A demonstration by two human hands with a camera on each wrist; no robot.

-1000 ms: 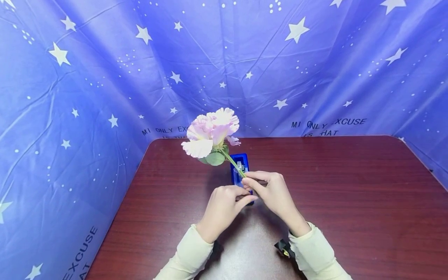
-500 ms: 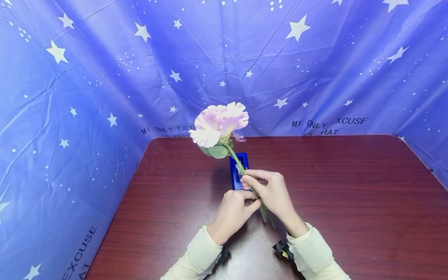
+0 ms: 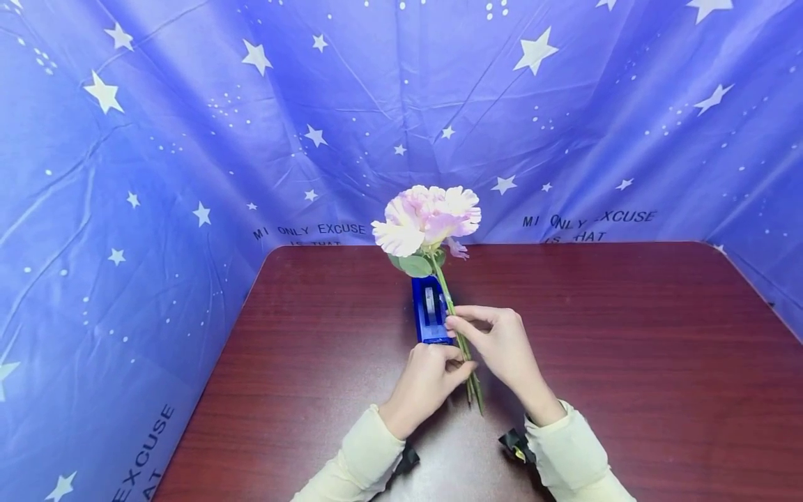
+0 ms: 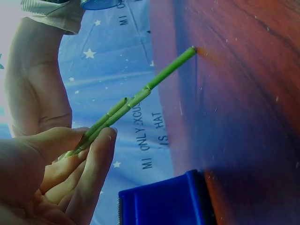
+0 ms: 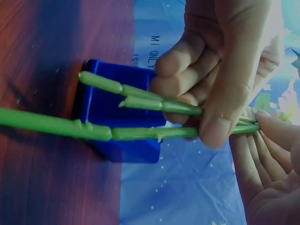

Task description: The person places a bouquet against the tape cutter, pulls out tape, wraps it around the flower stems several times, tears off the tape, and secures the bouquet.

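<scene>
A bunch of pale pink and white flowers (image 3: pixel 428 216) with green leaves leans slightly left above the table, its green stems (image 3: pixel 442 279) slanting down to the right. Low on the stems, my left hand (image 3: pixel 431 380) pinches them between thumb and fingers. Just above it, my right hand (image 3: pixel 502 343) pinches the same stems. Uneven cut stem ends (image 5: pixel 98 83) stick out past the left hand in the right wrist view. Behind the hands stands a blue tape dispenser (image 3: pixel 433 332) with a tape roll in it, partly covered by stems and blossoms.
The dark red wooden table (image 3: pixel 627 335) reaches back to a blue star-patterned curtain (image 3: pixel 401 90), which also runs along both sides. Black wrist devices (image 3: pixel 517 445) hang beneath the pale sleeves (image 3: pixel 567 453).
The blossoms have swung to the right and stand more upright. My left hand has shifted right along with the stems, whose lower ends now show. The dispenser has stayed in place.
</scene>
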